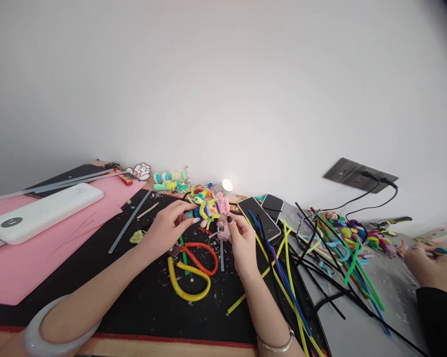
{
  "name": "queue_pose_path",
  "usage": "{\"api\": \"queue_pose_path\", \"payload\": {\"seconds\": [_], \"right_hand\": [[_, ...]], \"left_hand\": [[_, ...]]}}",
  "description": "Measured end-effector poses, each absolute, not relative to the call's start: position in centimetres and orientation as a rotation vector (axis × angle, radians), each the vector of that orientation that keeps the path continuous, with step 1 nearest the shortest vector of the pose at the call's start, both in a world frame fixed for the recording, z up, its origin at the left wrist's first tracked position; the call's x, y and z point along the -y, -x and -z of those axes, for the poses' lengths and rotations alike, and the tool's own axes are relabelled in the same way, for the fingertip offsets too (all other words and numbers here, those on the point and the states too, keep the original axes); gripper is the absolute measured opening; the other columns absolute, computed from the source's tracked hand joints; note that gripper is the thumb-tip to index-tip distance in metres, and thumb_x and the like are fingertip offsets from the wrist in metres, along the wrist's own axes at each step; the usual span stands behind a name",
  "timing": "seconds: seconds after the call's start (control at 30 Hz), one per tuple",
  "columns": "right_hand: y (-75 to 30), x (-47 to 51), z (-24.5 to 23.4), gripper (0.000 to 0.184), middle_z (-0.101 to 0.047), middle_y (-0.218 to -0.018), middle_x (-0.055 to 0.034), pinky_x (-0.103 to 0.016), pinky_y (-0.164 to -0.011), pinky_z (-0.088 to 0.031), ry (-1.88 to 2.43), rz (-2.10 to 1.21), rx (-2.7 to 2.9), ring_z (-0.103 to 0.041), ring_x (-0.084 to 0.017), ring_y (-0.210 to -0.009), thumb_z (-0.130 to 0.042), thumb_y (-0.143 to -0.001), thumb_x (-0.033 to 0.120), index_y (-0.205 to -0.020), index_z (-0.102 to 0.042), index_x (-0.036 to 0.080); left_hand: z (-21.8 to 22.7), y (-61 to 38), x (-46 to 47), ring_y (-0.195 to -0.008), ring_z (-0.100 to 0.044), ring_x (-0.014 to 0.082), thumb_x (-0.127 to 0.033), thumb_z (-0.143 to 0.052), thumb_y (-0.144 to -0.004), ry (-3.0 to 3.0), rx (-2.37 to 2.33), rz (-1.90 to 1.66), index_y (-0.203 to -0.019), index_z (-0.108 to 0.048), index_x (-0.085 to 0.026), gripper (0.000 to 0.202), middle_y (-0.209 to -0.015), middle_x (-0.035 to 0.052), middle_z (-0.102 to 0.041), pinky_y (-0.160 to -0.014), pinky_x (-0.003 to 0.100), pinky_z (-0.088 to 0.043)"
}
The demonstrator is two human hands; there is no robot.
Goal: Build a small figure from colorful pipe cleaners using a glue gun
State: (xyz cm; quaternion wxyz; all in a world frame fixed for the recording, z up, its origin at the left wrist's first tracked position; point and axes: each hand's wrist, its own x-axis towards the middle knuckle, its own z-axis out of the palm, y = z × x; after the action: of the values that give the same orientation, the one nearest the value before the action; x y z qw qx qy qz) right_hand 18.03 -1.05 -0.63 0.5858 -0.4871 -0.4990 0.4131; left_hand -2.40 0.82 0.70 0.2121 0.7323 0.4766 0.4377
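Between my two hands, above the black mat, is a small fuzzy pipe-cleaner doll (209,210) with a pink head, a yellow middle and dark striped legs. My left hand (170,221) is closed around the leg end, fingers and thumb pressing from either side. At the pink head end, the fingertips of my right hand (241,240) pinch the doll. A small pink glue gun (223,231) shows just beside those fingertips, a clear glue stick below it; whether the hand touches it, I cannot tell. Below lies a cutting tool with red and yellow handles (189,297).
Pink sheets (60,238) and a white power bank (45,212) lie left. Striped fuzzy pieces (169,177) and a lit lamp (227,185) stand by the wall. Right are phones (259,218), many pipe cleaners (290,282), a wall socket (359,174) and another person's hand (427,267).
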Motion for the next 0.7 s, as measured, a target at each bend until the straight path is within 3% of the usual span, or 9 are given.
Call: {"api": "queue_pose_path", "payload": {"seconds": [0.33, 0.7], "right_hand": [[-17.8, 1.4, -0.3, 0.038, -0.061, -0.073, -0.0029, -0.022, -0.050, -0.046, 1.156, -0.893, 1.204, -0.055, -0.014, -0.064, -0.059, -0.083, 0.053, -0.085, -0.071, 0.018], [-17.8, 1.3, -0.2, 0.034, -0.062, -0.077, -0.0047, -0.022, -0.052, -0.045, 1.157, -0.850, 1.229, -0.053, -0.014, -0.065, -0.059, -0.083, 0.048, -0.087, -0.071, 0.016]], "left_hand": [[-0.8, 2.4, -0.7, -0.065, -0.053, 0.0154, -0.038, -0.053, -0.087, -2.016, -1.333, -1.225, -0.107, -0.065, -0.021, 0.029, -0.088, 0.0032, -0.060, -0.061, 0.028, -0.046], [-0.6, 2.4, -0.9, -0.066, -0.052, 0.0146, -0.037, -0.055, -0.087, -1.989, -1.312, -1.214, -0.109, -0.064, -0.022, 0.028, -0.089, 0.0021, -0.059, -0.063, 0.028, -0.045]]}}
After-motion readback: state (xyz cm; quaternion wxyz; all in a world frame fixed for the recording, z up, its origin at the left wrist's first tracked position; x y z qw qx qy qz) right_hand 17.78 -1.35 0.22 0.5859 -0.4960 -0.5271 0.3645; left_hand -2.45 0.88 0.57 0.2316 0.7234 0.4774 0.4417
